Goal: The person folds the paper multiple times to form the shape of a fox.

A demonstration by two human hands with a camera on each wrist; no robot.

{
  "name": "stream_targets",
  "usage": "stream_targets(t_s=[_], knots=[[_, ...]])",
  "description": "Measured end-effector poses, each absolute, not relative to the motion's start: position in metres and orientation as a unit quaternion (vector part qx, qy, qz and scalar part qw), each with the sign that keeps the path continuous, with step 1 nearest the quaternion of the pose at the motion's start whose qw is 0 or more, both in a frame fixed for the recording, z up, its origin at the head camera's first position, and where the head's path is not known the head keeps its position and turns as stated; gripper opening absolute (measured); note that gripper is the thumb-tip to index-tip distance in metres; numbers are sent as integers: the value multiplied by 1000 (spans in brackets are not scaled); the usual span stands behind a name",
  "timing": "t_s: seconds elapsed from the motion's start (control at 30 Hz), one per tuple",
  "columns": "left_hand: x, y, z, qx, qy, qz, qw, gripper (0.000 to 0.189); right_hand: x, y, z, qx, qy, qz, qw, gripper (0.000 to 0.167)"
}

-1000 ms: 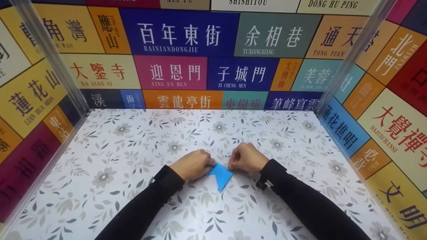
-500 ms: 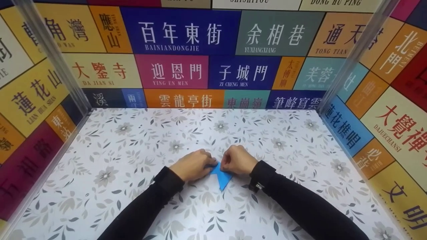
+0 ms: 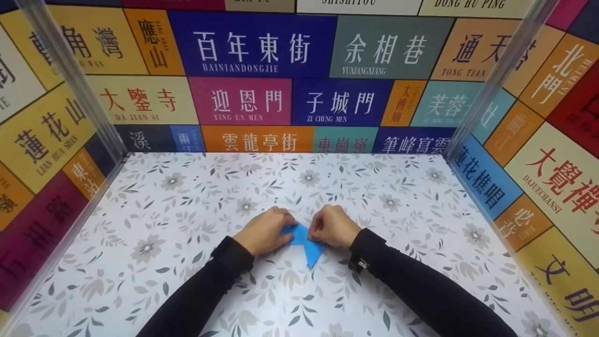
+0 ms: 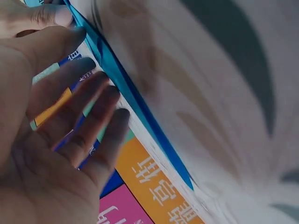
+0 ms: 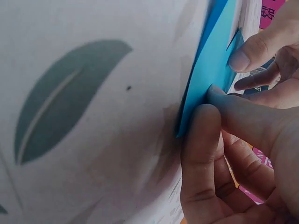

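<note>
A small folded piece of blue paper lies on the flower-patterned tabletop, one point toward the person. My left hand is at its left part. In the left wrist view the left fingers are spread and fairly straight beside the paper's edge, the thumb near it. My right hand pinches the paper's right side. From the right wrist, the right thumb lies on the blue paper with the index finger curled at its edge; the left thumb also touches the paper.
The white tabletop carries grey flowers and leaves. Around it stand walls of colourful sign panels, with clear corner strips. Black sleeves cover both forearms.
The right hand has moved left onto the paper. The left hand has shifted slightly left and its fingers have loosened, uncovering more of the paper's left part.
</note>
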State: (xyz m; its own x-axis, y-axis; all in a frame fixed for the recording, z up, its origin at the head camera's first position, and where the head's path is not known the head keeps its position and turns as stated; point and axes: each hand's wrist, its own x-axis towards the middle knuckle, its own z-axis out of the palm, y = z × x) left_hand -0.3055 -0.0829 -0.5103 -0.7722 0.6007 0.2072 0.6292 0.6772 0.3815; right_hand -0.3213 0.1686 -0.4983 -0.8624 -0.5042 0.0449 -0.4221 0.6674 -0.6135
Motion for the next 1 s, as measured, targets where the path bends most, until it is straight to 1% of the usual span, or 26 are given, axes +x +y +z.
stream_targets(t_s=[0.27, 0.5, 0.77, 1.0], knots=[[-308, -102, -510, -219, -949, -217, 63, 33, -319, 170, -500, -268, 903, -330, 52, 10], [-312, -115, -510, -152, -956, -245, 52, 28, -318, 172, -501, -257, 906, -332, 59, 10], [-313, -120, -509, -115, -963, -244, 29, 33, -317, 172, -501, -250, 907, -333, 67, 10], [-312, -123, -507, -111, -966, -232, 15, 39, -316, 171, -502, -258, 907, -329, 58, 9]])
